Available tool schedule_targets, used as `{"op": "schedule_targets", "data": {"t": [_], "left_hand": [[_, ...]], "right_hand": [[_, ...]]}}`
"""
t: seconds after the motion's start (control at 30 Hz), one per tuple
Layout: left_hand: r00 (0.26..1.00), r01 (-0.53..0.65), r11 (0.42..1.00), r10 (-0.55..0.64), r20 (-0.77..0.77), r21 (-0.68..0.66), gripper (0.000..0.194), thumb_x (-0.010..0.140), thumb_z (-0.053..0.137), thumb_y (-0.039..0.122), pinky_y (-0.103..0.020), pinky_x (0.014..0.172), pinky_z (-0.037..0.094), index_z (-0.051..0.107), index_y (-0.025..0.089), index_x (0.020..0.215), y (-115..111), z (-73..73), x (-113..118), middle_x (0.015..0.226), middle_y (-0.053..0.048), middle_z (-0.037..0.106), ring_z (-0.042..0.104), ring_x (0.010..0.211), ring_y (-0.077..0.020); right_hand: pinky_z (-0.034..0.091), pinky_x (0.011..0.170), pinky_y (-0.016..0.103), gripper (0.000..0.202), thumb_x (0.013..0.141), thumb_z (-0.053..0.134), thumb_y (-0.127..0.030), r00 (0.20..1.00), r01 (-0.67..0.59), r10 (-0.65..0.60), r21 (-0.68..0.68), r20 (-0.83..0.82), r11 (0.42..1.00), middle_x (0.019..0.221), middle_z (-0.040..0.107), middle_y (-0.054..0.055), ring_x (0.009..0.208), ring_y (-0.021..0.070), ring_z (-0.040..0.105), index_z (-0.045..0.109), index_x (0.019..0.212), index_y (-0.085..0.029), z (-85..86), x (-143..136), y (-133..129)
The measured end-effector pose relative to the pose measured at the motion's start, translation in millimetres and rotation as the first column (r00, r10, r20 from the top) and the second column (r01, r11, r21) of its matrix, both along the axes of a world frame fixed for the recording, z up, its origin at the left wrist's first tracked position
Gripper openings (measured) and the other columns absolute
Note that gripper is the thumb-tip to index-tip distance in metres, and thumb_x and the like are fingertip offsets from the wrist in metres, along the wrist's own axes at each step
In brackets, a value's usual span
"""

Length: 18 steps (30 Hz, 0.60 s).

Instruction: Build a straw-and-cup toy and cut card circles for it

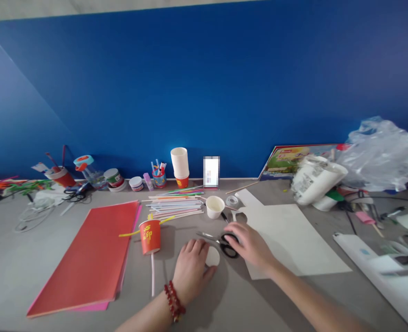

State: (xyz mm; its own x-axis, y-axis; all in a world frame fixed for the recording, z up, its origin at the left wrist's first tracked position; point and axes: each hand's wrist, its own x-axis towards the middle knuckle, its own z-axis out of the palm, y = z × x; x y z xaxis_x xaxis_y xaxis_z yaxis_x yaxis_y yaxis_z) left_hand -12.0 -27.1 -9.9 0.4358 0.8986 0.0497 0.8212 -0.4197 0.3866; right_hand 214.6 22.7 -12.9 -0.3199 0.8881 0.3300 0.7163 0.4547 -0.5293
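My left hand [191, 266], with a red bead bracelet [173, 300] at the wrist, is low over the table. Its thumb and fingers close on the left edge of a small white paper circle [213, 256]. To the right, my right hand [247, 240] has its fingers on the black handles of a pair of scissors [229, 245], whose blades point left. Left of my hands stands a red paper cup [150, 237] with yellow lettering, yellow strips at its rim and a pale straw below. A white paper cup [214, 207] stands beyond the scissors.
White paper [294, 240] with a cut-out corner lies under my right forearm. Red sheets [89, 258] are at left. Several straws [174, 205], a tape roll [231, 201], stacked cups [179, 163] and a lit screen [211, 172] sit farther back. A plastic bag [380, 154] is at right.
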Motion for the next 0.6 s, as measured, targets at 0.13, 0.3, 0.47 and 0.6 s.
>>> {"op": "schedule_targets", "data": {"t": [0.13, 0.3, 0.47, 0.6], "left_hand": [[0.996, -0.007, 0.999, 0.010, -0.093, 0.034, 0.046, 0.085, 0.063, 0.034, -0.048, 0.102, 0.042, 0.055, 0.019, 0.127, 0, -2.0, -1, 0.136, -0.011, 0.055, 0.049, 0.120, -0.0316], [0.994, -0.013, 0.999, 0.018, -0.112, 0.047, 0.048, 0.083, 0.067, 0.033, -0.046, 0.101, 0.043, 0.054, 0.019, 0.127, -1, -3.4, -1, 0.136, -0.010, 0.055, 0.050, 0.120, -0.0310], [0.997, -0.023, 1.000, 0.023, -0.070, 0.005, 0.049, 0.081, 0.070, 0.035, -0.044, 0.099, 0.044, 0.054, 0.021, 0.125, 2, 0.7, -4, 0.130, -0.008, 0.057, 0.051, 0.117, -0.0291], [0.999, -0.021, 1.000, 0.021, -0.046, -0.011, 0.043, 0.082, 0.069, 0.033, -0.043, 0.099, 0.044, 0.056, 0.022, 0.121, 3, 3.4, -5, 0.129, -0.007, 0.056, 0.051, 0.117, -0.0285]], "right_hand": [[0.050, 0.095, 0.047, 0.034, 0.088, 0.064, -0.030, 0.965, -0.123, 0.094, 0.105, 0.246, 0.987, 0.120, 0.068, 0.011, 0.110, 0.0309, 0.060, 0.061, 0.122, -0.024, -18.5, -7, -24], [0.049, 0.093, 0.049, 0.030, 0.087, 0.064, -0.026, 0.941, -0.117, 0.055, 0.166, 0.333, 0.979, 0.113, 0.069, 0.011, 0.104, 0.0315, 0.061, 0.064, 0.116, -0.023, -18.6, -16, -24], [0.046, 0.096, 0.049, 0.024, 0.087, 0.062, -0.027, 0.950, -0.081, 0.023, 0.177, 0.310, 0.981, 0.111, 0.068, 0.011, 0.104, 0.0305, 0.060, 0.066, 0.111, -0.023, -20.3, -24, -25], [0.038, 0.105, 0.052, 0.025, 0.092, 0.057, -0.029, 0.956, -0.053, -0.006, 0.192, 0.292, 0.980, 0.116, 0.067, 0.011, 0.107, 0.0298, 0.059, 0.064, 0.114, -0.024, -31.0, -26, -29]]}}
